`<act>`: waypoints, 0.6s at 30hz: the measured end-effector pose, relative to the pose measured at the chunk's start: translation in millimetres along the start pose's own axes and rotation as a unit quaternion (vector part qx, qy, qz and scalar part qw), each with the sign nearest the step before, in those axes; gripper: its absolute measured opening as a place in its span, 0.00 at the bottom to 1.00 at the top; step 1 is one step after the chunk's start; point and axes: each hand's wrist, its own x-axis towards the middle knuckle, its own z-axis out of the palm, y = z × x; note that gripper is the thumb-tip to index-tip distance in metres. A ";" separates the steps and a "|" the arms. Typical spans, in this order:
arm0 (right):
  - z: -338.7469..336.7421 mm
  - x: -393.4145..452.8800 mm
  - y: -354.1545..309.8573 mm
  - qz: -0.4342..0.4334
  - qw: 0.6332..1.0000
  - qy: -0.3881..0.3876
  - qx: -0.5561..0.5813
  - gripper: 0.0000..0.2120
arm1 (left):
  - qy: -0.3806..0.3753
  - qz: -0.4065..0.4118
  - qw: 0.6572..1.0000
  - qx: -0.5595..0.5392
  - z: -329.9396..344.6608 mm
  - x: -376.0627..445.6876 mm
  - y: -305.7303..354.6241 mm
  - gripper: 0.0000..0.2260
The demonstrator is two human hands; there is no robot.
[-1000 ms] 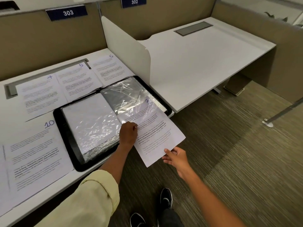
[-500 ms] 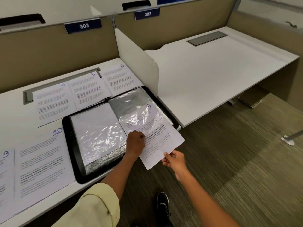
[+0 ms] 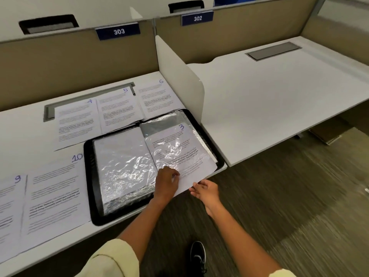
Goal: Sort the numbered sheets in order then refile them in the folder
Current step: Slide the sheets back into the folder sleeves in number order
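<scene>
Refiling is in hand: sheet 3 [image 3: 180,154] sits most of the way into the right-hand sleeve of the open folder [image 3: 89,176] on the worktop [image 3: 30,132], its lower corner protruding. The left hand [image 3: 166,181] pinches the sleeve's bottom edge, fingers curled; the right hand [image 3: 205,189] lies under that corner, fingers relaxed, holding nothing. Next, seat the sheet fully; sheet 4 [image 3: 76,118] awaits.

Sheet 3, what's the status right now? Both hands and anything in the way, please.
Left hand pinches sheet 3 at the sleeve's mouth. Right hand open at the sheet's near corner. Sheet partly inside folder, near end sticking out. Nothing in the way.
</scene>
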 end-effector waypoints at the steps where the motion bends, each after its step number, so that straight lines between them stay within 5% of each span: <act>1: 1.1 0.8 1.1 0.001 1.000 0.003 0.002 0.06 | 0.003 0.000 1.000 -0.003 0.1 -0.8 -0.1 0.04; 10: 13.0 9.9 -3.5 -0.026 0.996 0.025 -0.076 0.01 | 0.002 -0.019 1.000 -0.023 -2.3 -4.0 4.9 0.04; 18: 36.2 31.4 -29.6 -0.077 0.982 0.017 -0.170 0.08 | 0.016 -0.040 0.998 -0.042 1.0 -3.7 2.5 0.04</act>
